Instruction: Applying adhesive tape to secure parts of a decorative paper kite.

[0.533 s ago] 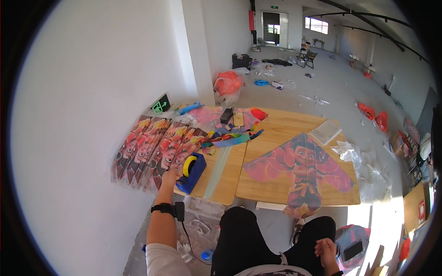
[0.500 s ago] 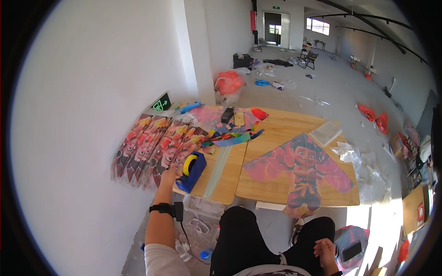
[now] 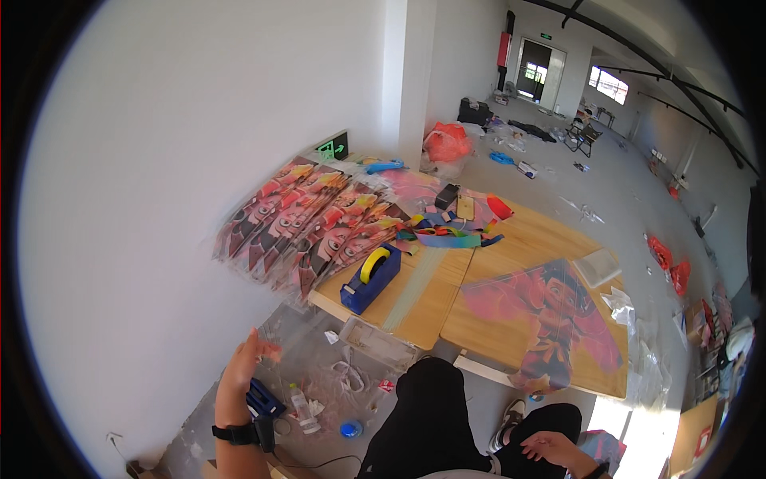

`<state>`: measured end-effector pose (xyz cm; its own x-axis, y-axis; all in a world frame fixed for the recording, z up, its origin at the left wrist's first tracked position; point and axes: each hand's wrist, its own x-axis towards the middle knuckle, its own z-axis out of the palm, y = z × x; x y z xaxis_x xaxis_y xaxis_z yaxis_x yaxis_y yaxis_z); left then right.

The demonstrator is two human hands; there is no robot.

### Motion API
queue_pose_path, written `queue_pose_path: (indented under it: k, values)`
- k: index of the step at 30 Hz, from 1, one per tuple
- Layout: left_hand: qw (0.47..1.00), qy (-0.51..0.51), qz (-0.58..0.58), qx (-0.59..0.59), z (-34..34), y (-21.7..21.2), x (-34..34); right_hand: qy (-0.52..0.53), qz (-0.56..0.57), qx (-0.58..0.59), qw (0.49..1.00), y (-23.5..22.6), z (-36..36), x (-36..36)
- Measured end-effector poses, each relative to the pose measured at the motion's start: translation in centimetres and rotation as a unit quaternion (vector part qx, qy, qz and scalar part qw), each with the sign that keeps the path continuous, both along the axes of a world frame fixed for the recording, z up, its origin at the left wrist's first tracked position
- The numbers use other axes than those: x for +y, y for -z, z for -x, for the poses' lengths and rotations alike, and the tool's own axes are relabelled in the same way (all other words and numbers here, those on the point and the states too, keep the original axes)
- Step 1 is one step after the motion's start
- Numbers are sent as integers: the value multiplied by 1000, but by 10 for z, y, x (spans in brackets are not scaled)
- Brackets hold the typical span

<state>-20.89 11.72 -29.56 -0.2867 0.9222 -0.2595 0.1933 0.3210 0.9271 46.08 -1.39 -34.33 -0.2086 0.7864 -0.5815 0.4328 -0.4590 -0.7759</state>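
My left hand (image 3: 248, 359) is raised off the table's near left corner, over the littered floor, with its fingers partly spread and nothing visible in them. A blue tape dispenser (image 3: 372, 281) with a yellow roll stands on the table edge to its upper right. Beyond the hand, several packs of folded, printed kites (image 3: 319, 219) in clear plastic overhang the table's left side. My right hand (image 3: 550, 447) rests by my right thigh, fingers loosely apart and empty. A spread kite (image 3: 554, 307) with a cartoon figure lies on the right of the table, its lower end hanging over the front edge.
Pale thin strips (image 3: 416, 289) lie beside the dispenser. Rainbow ribbons (image 3: 451, 238), a phone (image 3: 465, 207) and a black box (image 3: 448, 195) sit farther back on the wooden table (image 3: 527, 227). A plastic bottle (image 3: 304, 409) and a clear bin (image 3: 375, 343) are below the near edge.
My left hand has drawn back from the kite packs beside the dispenser, down and left off the table. My right hand has shifted slightly at my thigh. The view has turned left.
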Motion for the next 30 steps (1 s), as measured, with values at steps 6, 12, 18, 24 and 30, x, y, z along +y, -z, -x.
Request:
queue_pose_path:
  k: [6, 12, 18, 24, 30]
  values:
    - [999, -28, -28, 12, 16, 4, -58, -315, -48, -68, 946, -49, 97, 136]
    - [991, -18, -54, 122, 16, 31, -74, -306, -124, 47, 943, -3, 258, 258]
    - [980, -51, -54, 182, 13, 54, -62, -239, -199, 33, 950, 44, 359, 330]
    - [981, -43, 56, 178, 11, 61, -59, -128, -77, 54, 987, 54, 403, 335]
    - [996, -27, 68, 58, 27, 79, -64, -38, -5, 184, 982, 55, 427, 331]
